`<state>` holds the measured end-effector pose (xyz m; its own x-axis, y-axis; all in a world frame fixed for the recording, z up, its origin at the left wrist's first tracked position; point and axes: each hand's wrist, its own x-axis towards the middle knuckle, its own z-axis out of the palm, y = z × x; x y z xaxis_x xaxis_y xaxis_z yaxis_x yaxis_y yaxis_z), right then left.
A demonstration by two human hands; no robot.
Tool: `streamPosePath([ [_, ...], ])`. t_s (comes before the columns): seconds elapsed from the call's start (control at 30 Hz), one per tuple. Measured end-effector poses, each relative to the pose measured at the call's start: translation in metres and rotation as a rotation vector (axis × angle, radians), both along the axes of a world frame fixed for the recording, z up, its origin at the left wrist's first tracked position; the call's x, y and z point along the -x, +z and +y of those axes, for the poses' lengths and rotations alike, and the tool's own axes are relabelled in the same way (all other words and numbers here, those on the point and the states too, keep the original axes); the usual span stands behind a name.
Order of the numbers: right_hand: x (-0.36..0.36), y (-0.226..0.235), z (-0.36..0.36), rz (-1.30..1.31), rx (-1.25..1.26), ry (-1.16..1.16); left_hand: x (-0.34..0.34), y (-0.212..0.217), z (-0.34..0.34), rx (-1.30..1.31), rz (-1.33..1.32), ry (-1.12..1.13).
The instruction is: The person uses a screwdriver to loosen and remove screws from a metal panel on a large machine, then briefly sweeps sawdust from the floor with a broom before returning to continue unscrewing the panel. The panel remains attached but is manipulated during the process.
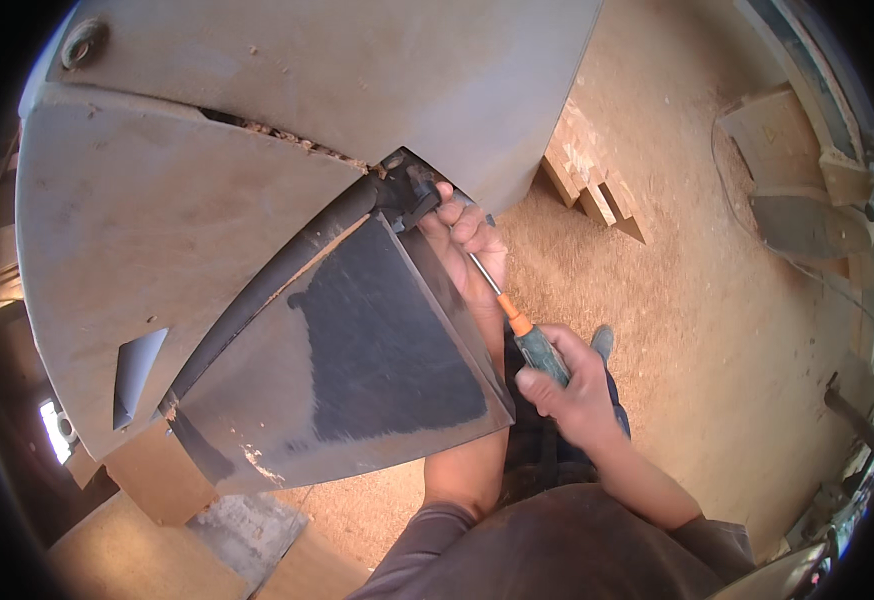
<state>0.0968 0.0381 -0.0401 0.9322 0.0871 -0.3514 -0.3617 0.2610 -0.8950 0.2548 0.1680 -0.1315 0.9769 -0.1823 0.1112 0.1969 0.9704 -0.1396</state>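
Observation:
My right hand point(579, 392) is closed round the green-and-orange handle of a screwdriver point(540, 352). Its metal shaft runs up and left to my left hand point(469, 245), where the tip is hidden by the fingers. Those left fingers are curled against a small black bracket point(419, 203) at the upper corner of a hinged flap point(397, 340). The flap hangs out from a large grey housing point(177, 220), its face partly dusty and partly wiped dark. My left forearm passes behind the flap and shows again below it.
Sawdust covers the floor point(557, 270). Wooden pieces point(597, 190) lie beside the housing at the upper right. A cardboard-brown block point(162, 475) sits under the flap's lower left corner. Dusty equipment point(807, 180) stands along the right side, with a thin cable near it.

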Motion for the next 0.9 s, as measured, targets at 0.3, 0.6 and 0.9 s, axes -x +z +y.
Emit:
streamPosePath([
  [0.3, -0.003, -0.03, -0.018, 0.534, -1.13, 0.063, -0.004, 0.005, -0.009, 0.108, 0.021, 0.008],
  [0.6, -0.004, -0.012, -0.002, 0.198, -0.41, -0.019, -0.002, 0.01, -0.01, 0.061, 0.057, 0.087],
  [0.9, -0.002, -0.038, -0.013, 0.524, -1.419, 0.115, 0.001, 0.002, -0.006, 0.091, -0.009, -0.011],
])
